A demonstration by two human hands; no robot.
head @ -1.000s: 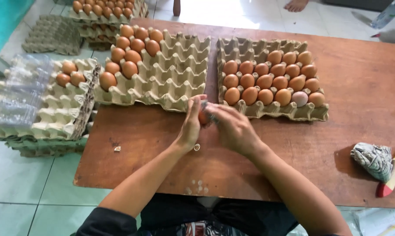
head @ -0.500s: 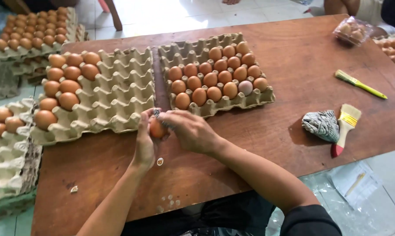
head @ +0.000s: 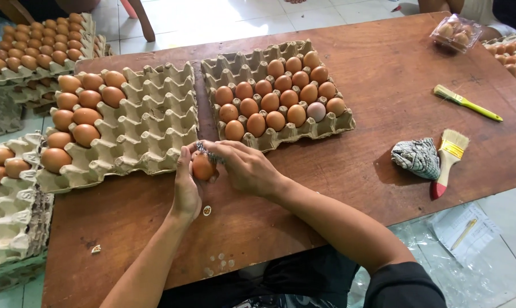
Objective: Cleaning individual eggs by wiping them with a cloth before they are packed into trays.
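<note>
Brown egg just in front of the half-filled tray. Left hand cradles it; right hand presses a scrubbing pad against it. Judged light, brittle, smooth: hold by sides, gentle grip.

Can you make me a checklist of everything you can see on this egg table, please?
Surface: brown wooden table, with small specks near its front edge.
Job's things: one brown egg held between both hands; a small grey scrubbing pad sits against its top.
Egg trays: left tray mostly bare, eggs along its left side; right tray mostly full, one pale egg among brown ones.
Clutter: grey cloth wad, red-handled brush, yellow-handled brush, clear egg box.
Hands: left hand cups the egg; right hand presses the pad on it.
Cables: nothing seen.
Surroundings: tiled floor, more egg trays stacked at left, plastic sheet below right.
</note>
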